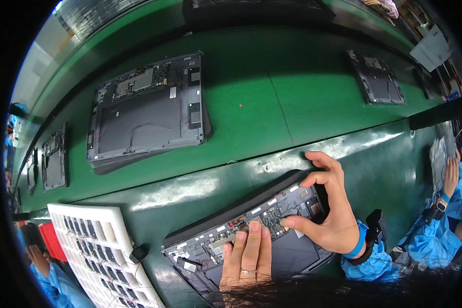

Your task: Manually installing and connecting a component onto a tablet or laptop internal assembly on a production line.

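Observation:
In front of me an opened dark grey device housing [287,254], flat like a tablet or laptop shell, lies tilted with a circuit board [273,219] along its upper part. It rests against a black block [231,213], perhaps a foam support. My left hand [249,256], with a ring on one finger, lays its straight fingertips on the board's middle. At the housing's right side, my right hand [331,215] touches the board with its thumb, and its other fingers arch apart above the far edge. I see nothing held in either hand.
A white foam tray [110,241] with small black parts stands at left, beside a red bin [51,241]. Across the green belt [241,92] sit more opened housings [149,110], [377,77]. Co-workers' hands [449,182] are at right, [38,259] at left.

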Demonstrator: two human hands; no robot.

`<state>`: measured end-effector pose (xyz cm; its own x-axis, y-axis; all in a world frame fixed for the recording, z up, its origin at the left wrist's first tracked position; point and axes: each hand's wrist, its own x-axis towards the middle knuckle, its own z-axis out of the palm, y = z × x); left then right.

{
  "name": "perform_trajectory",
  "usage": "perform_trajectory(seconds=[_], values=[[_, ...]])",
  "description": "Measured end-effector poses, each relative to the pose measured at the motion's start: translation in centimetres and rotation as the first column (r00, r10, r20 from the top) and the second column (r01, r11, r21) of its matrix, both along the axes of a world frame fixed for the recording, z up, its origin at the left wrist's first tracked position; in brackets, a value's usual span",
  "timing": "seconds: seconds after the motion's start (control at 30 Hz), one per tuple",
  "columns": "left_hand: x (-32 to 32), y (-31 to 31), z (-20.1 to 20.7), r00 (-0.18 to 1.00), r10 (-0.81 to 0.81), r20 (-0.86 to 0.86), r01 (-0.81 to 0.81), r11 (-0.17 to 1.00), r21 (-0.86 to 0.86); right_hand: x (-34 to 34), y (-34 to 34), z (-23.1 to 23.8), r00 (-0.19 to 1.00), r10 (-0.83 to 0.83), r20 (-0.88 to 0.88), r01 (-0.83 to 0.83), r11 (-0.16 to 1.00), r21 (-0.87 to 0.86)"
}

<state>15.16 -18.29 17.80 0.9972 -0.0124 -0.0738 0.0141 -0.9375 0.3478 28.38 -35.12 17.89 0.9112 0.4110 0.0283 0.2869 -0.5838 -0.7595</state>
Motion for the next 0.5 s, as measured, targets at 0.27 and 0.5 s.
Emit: perform_trajectory(seconds=[0.27,0.5], values=[[-3.3,1.1,-2.9,0.982,0.162,0.097,-0.148,0.979,-0.137,0.5,0.2,0.0,0.992,0.051,-0.115,-0.054,0.998,-0.026],[-0.3,0.7,-1.4,0.97,0.098,0.222,-0.073,0.99,-0.121,-0.8,0.3,2.5,0.982,-0.084,0.167,0.106,0.986,-0.126]])
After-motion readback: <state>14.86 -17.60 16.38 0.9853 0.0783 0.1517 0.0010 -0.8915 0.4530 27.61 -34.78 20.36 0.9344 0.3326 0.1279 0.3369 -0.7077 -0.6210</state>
